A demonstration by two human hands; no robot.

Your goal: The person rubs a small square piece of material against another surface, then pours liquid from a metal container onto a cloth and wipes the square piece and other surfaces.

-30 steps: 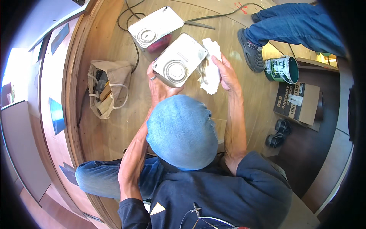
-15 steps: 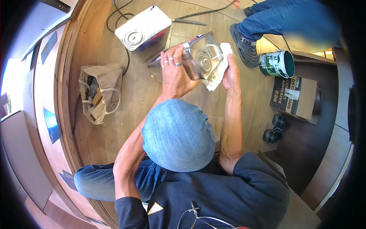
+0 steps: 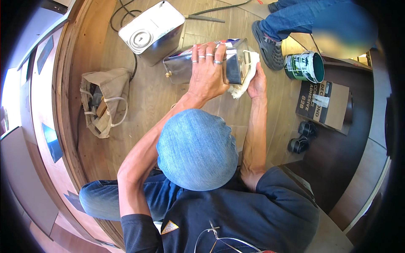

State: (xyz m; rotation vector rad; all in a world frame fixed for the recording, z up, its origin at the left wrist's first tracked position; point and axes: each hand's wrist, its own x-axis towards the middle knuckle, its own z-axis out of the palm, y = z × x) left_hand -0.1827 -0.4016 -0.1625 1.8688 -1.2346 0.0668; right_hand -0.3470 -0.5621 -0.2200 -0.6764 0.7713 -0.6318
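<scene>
A rectangular metal can [image 3: 178, 69] is tipped onto its side above the wood floor, its capped end turned to the right. My left hand [image 3: 206, 78] is wrapped over the can's side, rings on the fingers. At the capped end, my right hand [image 3: 257, 84] holds a crumpled white cloth [image 3: 241, 87] against the can. The cloth partly covers that end and its handle. Some of the right fingers are hidden behind the cloth. A second metal can [image 3: 158, 31], with a white top and a round cap, stands upright just beyond and to the left.
A canvas tote bag [image 3: 116, 84] with tools lies at the left. Dark cable [image 3: 112, 21] loops on the floor behind the upright can. To the right are a co-worker's shoe [image 3: 270, 46], a green paint bucket [image 3: 297, 67], a cardboard box [image 3: 325, 105] and black shoes [image 3: 301, 137].
The held can has tilted further over, so its capped end now faces right and more of its side shows. My left hand has turned with it. The cloth stays at that end.
</scene>
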